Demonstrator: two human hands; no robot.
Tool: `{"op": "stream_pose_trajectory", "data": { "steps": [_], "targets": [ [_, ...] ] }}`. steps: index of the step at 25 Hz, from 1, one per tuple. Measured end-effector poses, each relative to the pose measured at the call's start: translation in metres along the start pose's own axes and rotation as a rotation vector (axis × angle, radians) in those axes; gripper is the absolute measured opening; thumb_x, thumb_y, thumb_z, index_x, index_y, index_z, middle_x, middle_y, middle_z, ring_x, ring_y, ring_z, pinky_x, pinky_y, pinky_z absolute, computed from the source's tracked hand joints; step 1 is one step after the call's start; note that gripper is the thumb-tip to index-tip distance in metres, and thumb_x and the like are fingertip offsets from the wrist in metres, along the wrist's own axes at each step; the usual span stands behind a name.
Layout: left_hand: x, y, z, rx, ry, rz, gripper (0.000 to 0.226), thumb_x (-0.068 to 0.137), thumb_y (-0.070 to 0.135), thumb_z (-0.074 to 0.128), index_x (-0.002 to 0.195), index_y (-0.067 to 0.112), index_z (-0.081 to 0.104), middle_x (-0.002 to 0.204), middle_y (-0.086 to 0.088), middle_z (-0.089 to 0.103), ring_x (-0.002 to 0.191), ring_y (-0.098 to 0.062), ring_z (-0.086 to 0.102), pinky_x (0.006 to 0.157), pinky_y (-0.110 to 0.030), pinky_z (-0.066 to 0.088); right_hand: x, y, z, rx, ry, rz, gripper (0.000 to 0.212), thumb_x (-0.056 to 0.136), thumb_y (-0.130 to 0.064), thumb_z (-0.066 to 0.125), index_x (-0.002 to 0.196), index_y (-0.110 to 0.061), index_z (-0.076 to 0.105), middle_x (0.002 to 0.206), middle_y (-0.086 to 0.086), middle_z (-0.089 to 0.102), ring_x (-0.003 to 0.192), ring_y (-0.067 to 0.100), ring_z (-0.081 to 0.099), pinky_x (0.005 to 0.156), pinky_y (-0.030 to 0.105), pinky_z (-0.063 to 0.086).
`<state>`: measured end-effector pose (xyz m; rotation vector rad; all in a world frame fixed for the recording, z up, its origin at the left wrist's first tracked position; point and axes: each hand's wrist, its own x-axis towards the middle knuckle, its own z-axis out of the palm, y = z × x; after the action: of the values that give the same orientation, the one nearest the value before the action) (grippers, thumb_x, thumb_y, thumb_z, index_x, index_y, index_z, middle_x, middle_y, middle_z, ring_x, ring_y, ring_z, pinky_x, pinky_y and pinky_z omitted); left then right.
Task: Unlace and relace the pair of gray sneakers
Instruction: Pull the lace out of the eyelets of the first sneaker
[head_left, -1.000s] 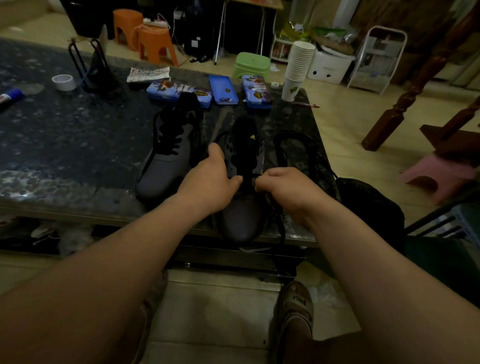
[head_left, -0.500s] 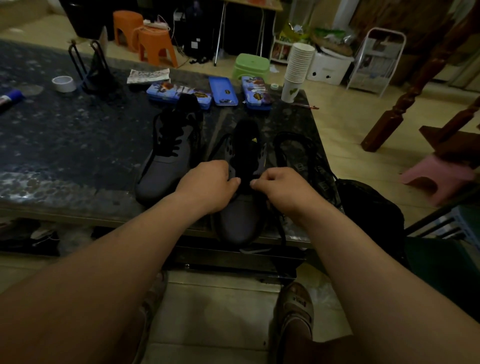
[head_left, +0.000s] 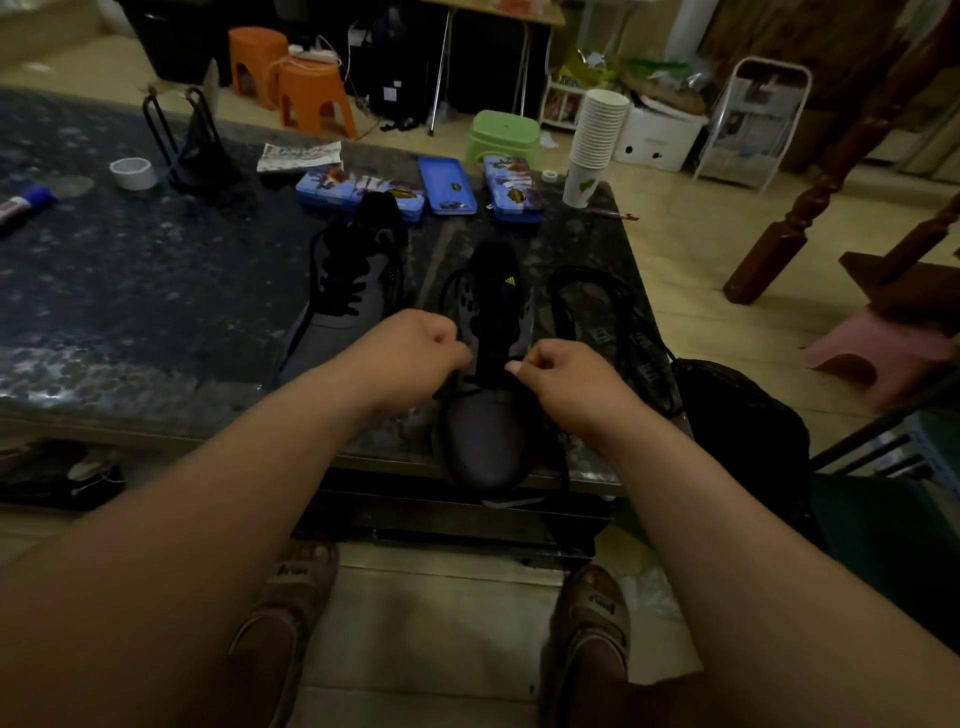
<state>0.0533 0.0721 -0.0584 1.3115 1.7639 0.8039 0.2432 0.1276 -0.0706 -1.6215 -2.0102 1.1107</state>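
Both hands are working at the middle of the frame over the right-hand gray sneaker (head_left: 485, 415), which is sitting at the near edge of the dark stone table (head_left: 130, 291) with its toe pointing toward the camera. The left hand (head_left: 415, 348) is curled almost into a fist, fingers tucked in and pinched at the sneaker's left eyelet row. The right hand (head_left: 563, 374) is curled the same way, thumb and forefinger pressed narrow at the right eyelet row. A black lace (head_left: 540, 415) is trailing below the right hand, but the dim light is making it impossible to tell whether either pinch is actually gripping it. The other gray sneaker (head_left: 343, 312) is lying just left, still laced, its toe partly hidden behind the left forearm. Loose black cord (head_left: 587, 291) is coiling right of centre. Three blue tins (head_left: 447, 187) and a stack of paper cups (head_left: 595, 140) are lining the table's far edge, upper centre.
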Motion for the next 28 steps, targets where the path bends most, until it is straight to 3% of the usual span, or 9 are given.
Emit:
{"op": "stream_pose_trajectory", "data": {
  "steps": [3, 6, 8, 11, 14, 17, 22, 26, 28],
  "targets": [
    [-0.007, 0.002, -0.014, -0.360, 0.050, -0.091, 0.016, 0.095, 0.015, 0.060, 0.080, 0.010, 0.063, 0.091, -0.013, 0.077, 0.095, -0.029, 0.076, 0.088, -0.048, 0.063, -0.001, 0.000, -0.001, 0.137, -0.026, 0.027, 0.025, 0.099, -0.031, 0.067, 0.081, -0.015, 0.062, 0.075, 0.004, 0.061, 0.070, 0.018, 0.057, 0.065, 0.034, 0.045],
    [-0.002, -0.002, 0.005, 0.034, 0.123, -0.010, 0.023, 0.094, 0.028, 0.070, 0.086, 0.011, 0.056, 0.084, -0.011, 0.070, 0.079, -0.028, 0.072, 0.070, -0.043, 0.063, -0.008, -0.004, -0.006, 0.309, -0.074, 0.052, 0.020, 0.100, -0.020, 0.063, 0.082, -0.016, 0.058, 0.088, 0.007, 0.068, 0.084, 0.023, 0.066, 0.073, 0.037, 0.052],
    [0.004, -0.005, 0.022, 0.305, 0.163, 0.037, 0.028, 0.094, 0.038, 0.071, 0.089, 0.018, 0.053, 0.085, -0.004, 0.065, 0.078, -0.022, 0.064, 0.062, -0.034, 0.048, -0.017, -0.003, -0.016, 0.415, -0.153, 0.058, 0.023, 0.098, -0.014, 0.062, 0.076, -0.019, 0.058, 0.092, 0.007, 0.069, 0.092, 0.024, 0.066, 0.087, 0.040, 0.056],
    [0.009, -0.004, 0.025, 0.348, 0.205, 0.058, 0.028, 0.095, 0.039, 0.070, 0.086, 0.020, 0.052, 0.083, 0.001, 0.062, 0.077, -0.018, 0.059, 0.058, -0.032, 0.037, -0.033, 0.004, -0.031, 0.348, -0.268, -0.015, 0.029, 0.093, -0.009, 0.064, 0.068, -0.022, 0.058, 0.087, 0.005, 0.060, 0.088, 0.020, 0.053, 0.084, 0.039, 0.046],
    [0.010, -0.003, 0.019, 0.394, 0.142, 0.038, 0.032, 0.098, 0.041, 0.067, 0.081, 0.016, 0.054, 0.081, -0.003, 0.063, 0.076, -0.021, 0.060, 0.058, -0.032, 0.041, -0.033, 0.007, -0.029, 0.298, -0.290, 0.004, 0.034, 0.092, -0.011, 0.064, 0.062, -0.025, 0.059, 0.079, 0.000, 0.059, 0.085, 0.018, 0.050, 0.081, 0.037, 0.038],
    [-0.001, 0.002, 0.005, 0.079, 0.004, -0.049, 0.027, 0.104, 0.026, 0.061, 0.084, 0.008, 0.058, 0.094, -0.019, 0.072, 0.083, -0.025, 0.068, 0.073, -0.040, 0.061, -0.018, 0.003, -0.022, 0.307, -0.238, 0.043, 0.033, 0.093, -0.017, 0.064, 0.061, -0.026, 0.060, 0.084, 0.005, 0.065, 0.090, 0.026, 0.064, 0.077, 0.037, 0.043],
    [-0.041, 0.015, -0.038, -0.421, -0.223, -0.128, 0.031, 0.104, 0.003, 0.049, 0.074, 0.008, 0.058, 0.111, -0.021, 0.076, 0.110, -0.029, 0.073, 0.089, -0.044, 0.062, -0.011, 0.004, -0.018, 0.347, -0.231, 0.091, 0.022, 0.098, -0.020, 0.057, 0.076, -0.023, 0.055, 0.102, 0.012, 0.074, 0.117, 0.034, 0.068, 0.078, 0.035, 0.046],
    [-0.057, 0.023, -0.045, -0.357, -0.345, -0.081, 0.032, 0.102, 0.001, 0.046, 0.072, 0.012, 0.044, 0.110, -0.019, 0.076, 0.106, -0.022, 0.075, 0.088, -0.044, 0.063, -0.014, 0.002, -0.019, 0.345, -0.200, 0.112, 0.012, 0.100, -0.021, 0.056, 0.089, -0.017, 0.061, 0.114, 0.019, 0.075, 0.092, 0.021, 0.072, 0.072, 0.031, 0.049],
    [-0.052, 0.016, -0.041, -0.205, -0.310, -0.109, 0.028, 0.102, 0.009, 0.057, 0.075, 0.011, 0.049, 0.105, -0.023, 0.076, 0.096, -0.026, 0.075, 0.084, -0.045, 0.061, -0.015, 0.000, -0.019, 0.320, -0.182, 0.127, 0.022, 0.101, -0.032, 0.059, 0.102, -0.011, 0.068, 0.109, 0.012, 0.077, 0.084, 0.014, 0.071, 0.068, 0.028, 0.051]
  ]
}}
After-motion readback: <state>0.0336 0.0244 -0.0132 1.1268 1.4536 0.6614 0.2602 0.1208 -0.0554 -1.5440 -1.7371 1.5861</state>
